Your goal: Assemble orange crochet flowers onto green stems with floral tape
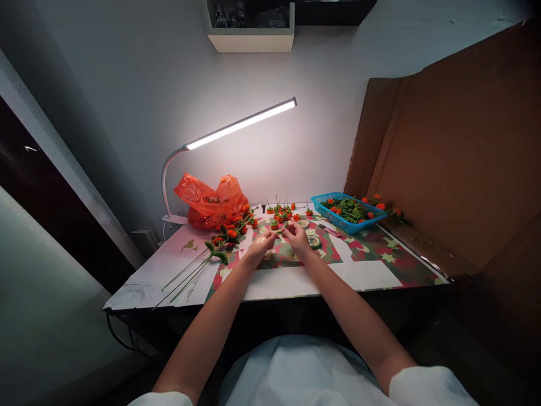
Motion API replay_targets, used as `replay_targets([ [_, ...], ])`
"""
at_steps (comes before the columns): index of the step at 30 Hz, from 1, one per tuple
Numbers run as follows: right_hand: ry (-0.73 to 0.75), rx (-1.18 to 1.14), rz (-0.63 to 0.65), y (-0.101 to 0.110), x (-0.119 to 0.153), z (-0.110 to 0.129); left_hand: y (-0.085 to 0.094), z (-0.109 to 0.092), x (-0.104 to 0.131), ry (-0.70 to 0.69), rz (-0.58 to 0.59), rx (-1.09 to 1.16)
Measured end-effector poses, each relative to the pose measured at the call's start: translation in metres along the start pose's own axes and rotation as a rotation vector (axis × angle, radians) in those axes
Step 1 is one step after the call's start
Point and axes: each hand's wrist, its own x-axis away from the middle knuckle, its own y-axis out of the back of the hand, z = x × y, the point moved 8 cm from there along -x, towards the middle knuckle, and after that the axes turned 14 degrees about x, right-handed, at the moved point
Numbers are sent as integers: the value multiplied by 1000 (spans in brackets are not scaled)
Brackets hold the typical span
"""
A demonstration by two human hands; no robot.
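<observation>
Your left hand [264, 243] and right hand [296, 239] are nearly together over the table [380, 276], fingertips pinching a small green-and-orange flower piece [275, 226] between them. Just beside your right hand lies a roll of green tape [313, 242]; the blue basket [349, 224] of flowers and leaves sits farther right, and the orange bag [213, 206] stands to the left, behind long-stemmed flowers [224, 239].

from our one camera, worn on the head, we're looking forward and down over both forearms at the table [164, 270], at arm's reach.
</observation>
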Motion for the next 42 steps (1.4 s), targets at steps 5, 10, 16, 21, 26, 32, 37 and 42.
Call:
replay_targets([
  [5, 2, -48, 13, -1, 4, 5, 5, 0, -3, -31, -44, 122],
  [10, 8, -50, 83, -5, 10, 14, 12, -1, -4, -58, -95, 89],
  [16, 95, 89, 42, -4, 12, 20, 18, -12, -2, -171, -164, -163],
  [21, 112, 99, 63, -6, 14, 22, 15, -21, 1, -268, -163, -304],
  [26, 128, 184, 66, -5, 18, 28, 12, -25, 6, -287, -190, -459],
  [32, 144, 218, 3, 2, 15, 28, 3, -28, 11, -296, -122, -611],
  [37, 129, 201, 28, 2, 11, 24, -2, -23, 8, -285, -45, -579],
  [42, 175, 298, 24, 2, 14, 31, 5, -21, 7, -252, -80, -546],
])
